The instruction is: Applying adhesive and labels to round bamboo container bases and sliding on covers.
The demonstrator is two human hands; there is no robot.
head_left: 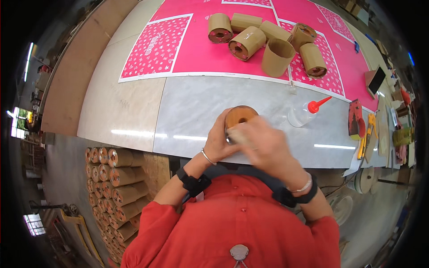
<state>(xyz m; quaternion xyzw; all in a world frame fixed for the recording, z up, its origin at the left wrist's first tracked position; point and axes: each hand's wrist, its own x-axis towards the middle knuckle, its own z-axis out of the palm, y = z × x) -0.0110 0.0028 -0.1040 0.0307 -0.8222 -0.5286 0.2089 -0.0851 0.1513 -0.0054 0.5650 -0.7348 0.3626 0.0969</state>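
Note:
My left hand [217,142] is wrapped round the side of a short roll with a brown round end [240,114]; a dark hole shows in the middle of that end. I hold it above the near part of the grey tabletop [196,105]. Close against the roll's near right side is my right hand [270,145], smeared by motion. Something pale seems to lie at its fingertips, too blurred to name. Right of my hands, a clear squeeze bottle [300,116] with a red nozzle rests on the table.
Several brown cardboard-wrapped rolls [248,42] and an open cardboard tube [277,58] lie on pink printed sheets [201,49]. A red tape holder [355,118] and a yellow cutter [371,129] are at the right. More rolls [123,176] are stacked below left.

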